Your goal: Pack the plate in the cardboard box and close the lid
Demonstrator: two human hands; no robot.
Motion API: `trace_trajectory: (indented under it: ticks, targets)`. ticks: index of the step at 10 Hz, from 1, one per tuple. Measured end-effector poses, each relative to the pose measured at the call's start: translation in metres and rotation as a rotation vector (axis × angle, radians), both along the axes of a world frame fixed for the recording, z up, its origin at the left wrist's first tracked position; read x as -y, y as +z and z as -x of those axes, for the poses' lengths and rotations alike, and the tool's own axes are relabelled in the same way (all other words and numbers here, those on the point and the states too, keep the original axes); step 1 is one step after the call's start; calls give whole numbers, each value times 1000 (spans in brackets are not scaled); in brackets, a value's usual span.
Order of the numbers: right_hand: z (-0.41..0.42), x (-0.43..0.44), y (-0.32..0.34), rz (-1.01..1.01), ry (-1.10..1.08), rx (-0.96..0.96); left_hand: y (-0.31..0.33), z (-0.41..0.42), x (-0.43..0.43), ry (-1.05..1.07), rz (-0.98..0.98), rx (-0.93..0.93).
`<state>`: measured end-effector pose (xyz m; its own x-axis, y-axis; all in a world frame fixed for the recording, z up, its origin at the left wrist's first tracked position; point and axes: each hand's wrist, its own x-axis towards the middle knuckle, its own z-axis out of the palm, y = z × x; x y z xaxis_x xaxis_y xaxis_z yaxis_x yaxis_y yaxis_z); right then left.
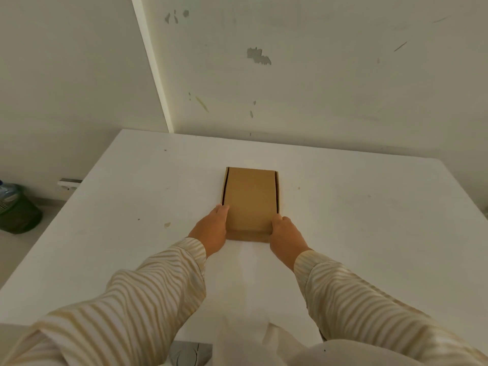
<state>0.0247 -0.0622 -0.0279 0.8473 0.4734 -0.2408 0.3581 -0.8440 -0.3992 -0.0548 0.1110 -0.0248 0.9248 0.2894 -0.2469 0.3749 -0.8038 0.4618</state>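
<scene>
A flat brown cardboard box lies in the middle of the white table, its lid folded down over the top with narrow dark gaps along both long sides. My left hand presses against the box's near left corner, fingers curled at the lid's edge. My right hand grips the near right corner in the same way. The lid's front flap shows between my hands at the near end. No plate is visible; the box's inside is hidden.
A scuffed white wall stands right behind the table's far edge. On the floor to the left sits a dark green bin with a plastic bottle. Striped sleeves cover both my forearms.
</scene>
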Motion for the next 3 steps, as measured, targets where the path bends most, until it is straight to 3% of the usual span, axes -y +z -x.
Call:
trace_trajectory:
  ticks: [2,3]
  targets:
    - [-1,6,4,17,-15,-45,6,2,7,-7,-22,-72]
    - [-7,4,18,-43,-37,-31,21,-5,14,-10,-37,-10]
